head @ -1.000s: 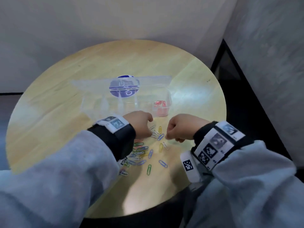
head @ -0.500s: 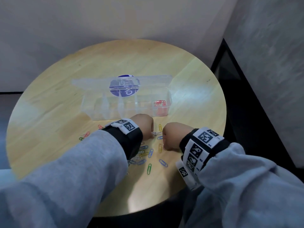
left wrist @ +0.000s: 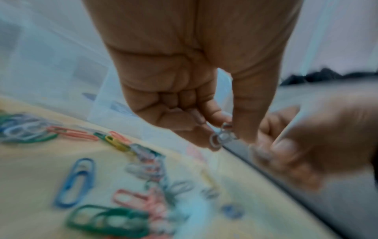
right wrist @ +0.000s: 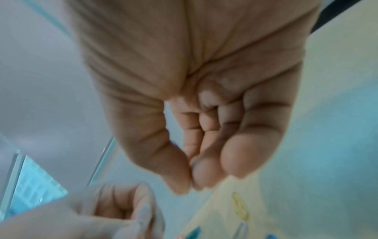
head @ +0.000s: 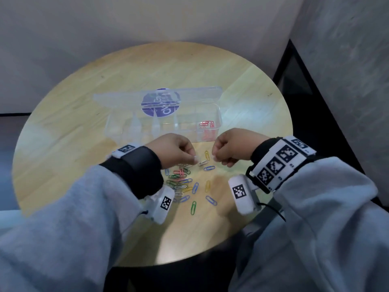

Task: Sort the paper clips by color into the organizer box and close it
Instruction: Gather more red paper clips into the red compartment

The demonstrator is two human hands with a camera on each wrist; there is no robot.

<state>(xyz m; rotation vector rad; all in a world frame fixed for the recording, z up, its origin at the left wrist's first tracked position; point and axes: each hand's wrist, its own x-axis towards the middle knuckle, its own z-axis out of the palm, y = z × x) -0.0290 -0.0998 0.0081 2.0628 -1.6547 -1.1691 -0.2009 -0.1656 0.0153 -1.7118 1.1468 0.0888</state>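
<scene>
The clear organizer box (head: 219, 125) stands open on the round table, its lid folded back, with red clips (head: 207, 124) in its rightmost compartment. A loose pile of coloured paper clips (head: 183, 182) (left wrist: 122, 161) lies in front of the box. My left hand (head: 195, 159) (left wrist: 225, 134) hovers over the pile's far edge; thumb and forefinger pinch a white clip (left wrist: 222, 137). My right hand (head: 214, 158) (right wrist: 190, 186) is close beside it, fingers curled, thumb tip against forefinger. No clip shows between them.
The wooden table (head: 84, 133) ends in a curved edge close to me. A grey wall runs behind it and a dark gap (head: 305, 98) opens at the right. Single yellow (head: 207, 154), blue (head: 211, 200) and green (head: 193, 207) clips lie apart from the pile.
My right hand has moved away from me, toward the box front, and now sits level with the left. The left hand has come up off the pile with a white clip.
</scene>
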